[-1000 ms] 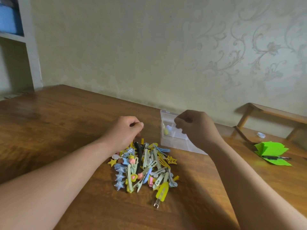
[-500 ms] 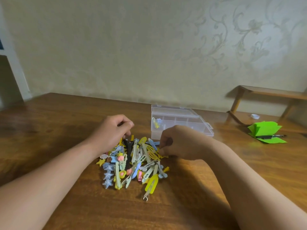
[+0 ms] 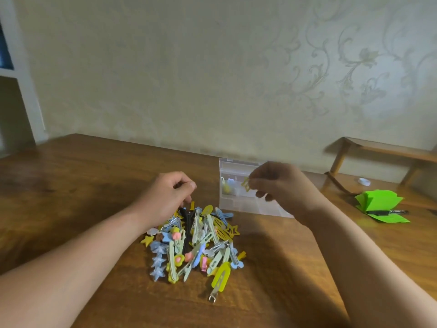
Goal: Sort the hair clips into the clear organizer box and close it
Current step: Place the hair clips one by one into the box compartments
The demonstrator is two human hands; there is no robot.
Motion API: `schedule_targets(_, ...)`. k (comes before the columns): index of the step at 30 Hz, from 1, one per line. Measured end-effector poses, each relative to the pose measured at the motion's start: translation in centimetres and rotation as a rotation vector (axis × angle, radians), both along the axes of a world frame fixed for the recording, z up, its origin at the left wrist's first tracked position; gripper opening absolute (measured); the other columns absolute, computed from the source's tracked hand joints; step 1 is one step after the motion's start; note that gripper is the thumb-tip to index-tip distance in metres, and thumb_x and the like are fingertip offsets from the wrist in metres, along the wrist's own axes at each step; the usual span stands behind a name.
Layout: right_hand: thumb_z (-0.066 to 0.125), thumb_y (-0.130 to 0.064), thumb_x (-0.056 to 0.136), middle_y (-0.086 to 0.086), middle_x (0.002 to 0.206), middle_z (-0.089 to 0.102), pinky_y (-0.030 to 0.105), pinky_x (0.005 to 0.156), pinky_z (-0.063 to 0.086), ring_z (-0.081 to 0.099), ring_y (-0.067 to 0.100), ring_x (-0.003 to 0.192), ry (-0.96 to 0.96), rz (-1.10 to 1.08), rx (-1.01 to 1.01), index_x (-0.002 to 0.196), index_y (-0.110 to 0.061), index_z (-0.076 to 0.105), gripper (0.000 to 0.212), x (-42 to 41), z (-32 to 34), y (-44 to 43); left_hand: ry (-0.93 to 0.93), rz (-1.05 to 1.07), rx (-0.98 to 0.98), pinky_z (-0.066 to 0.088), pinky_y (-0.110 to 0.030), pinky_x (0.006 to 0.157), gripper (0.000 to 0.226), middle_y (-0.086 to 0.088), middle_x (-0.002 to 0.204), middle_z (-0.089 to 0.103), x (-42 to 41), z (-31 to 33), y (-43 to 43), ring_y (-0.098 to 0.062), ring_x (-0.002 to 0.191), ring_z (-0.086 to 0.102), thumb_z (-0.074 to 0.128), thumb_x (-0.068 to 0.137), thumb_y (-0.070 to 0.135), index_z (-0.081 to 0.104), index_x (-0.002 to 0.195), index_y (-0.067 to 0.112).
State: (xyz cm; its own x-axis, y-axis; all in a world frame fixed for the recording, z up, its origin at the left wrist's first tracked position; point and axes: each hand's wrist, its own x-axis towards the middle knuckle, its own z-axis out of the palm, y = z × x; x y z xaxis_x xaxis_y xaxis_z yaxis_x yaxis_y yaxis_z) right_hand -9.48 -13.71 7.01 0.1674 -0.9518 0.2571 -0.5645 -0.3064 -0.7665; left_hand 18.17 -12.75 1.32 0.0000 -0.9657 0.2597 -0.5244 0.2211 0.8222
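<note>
A heap of colourful hair clips [image 3: 201, 242] lies on the wooden table [image 3: 71, 185] in front of me. Behind it stands the clear organizer box [image 3: 238, 205], open, with a few clips [image 3: 227, 185] in its near-left compartment. My right hand [image 3: 281, 185] pinches a small yellow clip [image 3: 246, 184] just above the box, in front of it from my view. My left hand [image 3: 169, 194] hovers at the heap's far left edge with its fingers curled, thumb against forefinger. I see nothing held in it.
Green folded paper [image 3: 380, 205] with a black pen [image 3: 385, 212] on it lies at the right. A small wooden rack [image 3: 378, 150] stands against the patterned wall, with a small white item [image 3: 364, 181] under it. A white shelf unit [image 3: 21, 95] stands far left.
My right hand took a yellow clip from the heap and lifted it up and right to the box. My left hand stayed at the heap's edge.
</note>
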Motion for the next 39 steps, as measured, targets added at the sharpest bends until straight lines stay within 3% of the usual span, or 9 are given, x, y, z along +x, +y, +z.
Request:
schedule_targets(2, 0.077, -0.011, 0.091, 0.001, 0.078, 0.077, 0.022, 0.054, 0.047, 0.066, 0.002, 0.057, -0.029, -0.154, -0.037, 0.092, -0.015, 0.077, 0.004, 0.2, 0.2, -2.1, 0.026, 0.003, 0.001, 0.055, -0.035, 0.079, 0.018, 0.003, 0.083, 0.077, 0.0, -0.1, -0.2, -0.015, 0.079, 0.071, 0.060, 0.105, 0.031, 0.076, 0.098, 0.024)
schedule_targets(4, 0.078, -0.013, 0.089, 0.002, 0.076, 0.075, 0.024, 0.052, 0.045, 0.069, 0.011, 0.063, 0.054, -0.239, -0.020, 0.088, -0.017, 0.077, 0.004, 0.8, 0.6, -4.5, 0.033, 0.006, 0.001, 0.056, -0.037, 0.081, 0.019, 0.007, 0.082, 0.076, 0.1, -0.2, -0.4, -0.013, 0.076, 0.071, 0.060, 0.104, 0.033, 0.076, 0.096, 0.026)
schedule_targets(8, 0.073, -0.014, 0.083, 0.005, 0.073, 0.075, 0.043, 0.071, 0.065, 0.073, 0.029, 0.072, 0.279, -0.299, 0.079, 0.080, -0.018, 0.077, 0.007, 2.1, 0.1, -8.3, 0.052, 0.007, 0.010, 0.058, -0.041, 0.084, 0.019, 0.011, 0.082, 0.076, 0.4, -0.3, -0.6, -0.013, 0.076, 0.071, 0.060, 0.104, 0.034, 0.076, 0.095, 0.027)
schedule_targets(11, 0.068, -0.015, 0.079, 0.017, 0.079, 0.078, 0.050, 0.070, 0.065, 0.069, 0.028, 0.063, 0.380, -0.323, 0.127, 0.081, -0.009, 0.080, 0.013, 2.4, -1.2, -10.0, 0.051, 0.005, 0.014, 0.058, -0.042, 0.085, 0.019, 0.012, 0.082, 0.076, 0.5, -0.3, -0.6, -0.014, 0.078, 0.071, 0.060, 0.104, 0.034, 0.075, 0.095, 0.028)
schedule_targets(14, 0.075, -0.014, 0.084, 0.017, 0.080, 0.078, 0.038, 0.060, 0.059, 0.062, 0.023, 0.059, 0.354, -0.308, 0.145, 0.081, -0.009, 0.083, 0.009, 2.7, -1.8, -9.8, 0.041, 0.003, 0.017, 0.058, -0.042, 0.085, 0.019, 0.013, 0.083, 0.076, 0.5, -0.3, -0.5, -0.015, 0.079, 0.071, 0.060, 0.104, 0.035, 0.075, 0.094, 0.028)
schedule_targets(17, 0.073, -0.017, 0.092, 0.005, 0.075, 0.075, 0.023, 0.055, 0.047, 0.062, 0.018, 0.061, 0.342, -0.303, 0.137, 0.087, -0.013, 0.083, 0.012, 2.3, -2.2, -9.2, 0.036, 0.003, 0.023, 0.058, -0.042, 0.084, 0.020, 0.012, 0.083, 0.076, 0.4, -0.2, -0.4, -0.014, 0.079, 0.071, 0.060, 0.104, 0.036, 0.075, 0.094, 0.029)
schedule_targets(22, 0.060, -0.020, 0.095, 0.001, 0.080, 0.077, 0.034, 0.066, 0.060, 0.073, 0.026, 0.077, 0.429, -0.314, 0.064, 0.088, -0.019, 0.079, 0.021, 2.4, -3.0, -8.8, 0.029, 0.016, 0.027, 0.057, -0.038, 0.083, 0.018, 0.009, 0.087, 0.077, 0.5, 0.0, 0.0, -0.007, 0.078, 0.071, 0.060, 0.104, 0.034, 0.076, 0.097, 0.028)
schedule_targets(29, 0.057, -0.025, 0.095, -0.006, 0.083, 0.074, 0.028, 0.060, 0.051, 0.069, 0.019, 0.076, 0.472, -0.308, 0.080, 0.088, -0.027, 0.073, 0.018, 2.4, -3.4, -7.4, 0.007, 0.017, 0.044, 0.056, -0.037, 0.085, 0.017, 0.009, 0.089, 0.077, 0.5, 0.3, 0.5, -0.005, 0.080, 0.071, 0.061, 0.104, 0.033, 0.076, 0.099, 0.030)
schedule_targets(39, 0.055, -0.027, 0.094, -0.006, 0.079, 0.073, 0.030, 0.067, 0.057, 0.071, 0.022, 0.074, 0.445, -0.350, 0.090, 0.088, -0.024, 0.071, 0.017, 2.5, -3.3, -4.2, 0.009, -0.011, 0.046, 0.056, -0.038, 0.086, 0.016, 0.011, 0.090, 0.077, 0.7, 0.1, 1.1, -0.006, 0.081, 0.071, 0.061, 0.105, 0.032, 0.076, 0.099, 0.031)
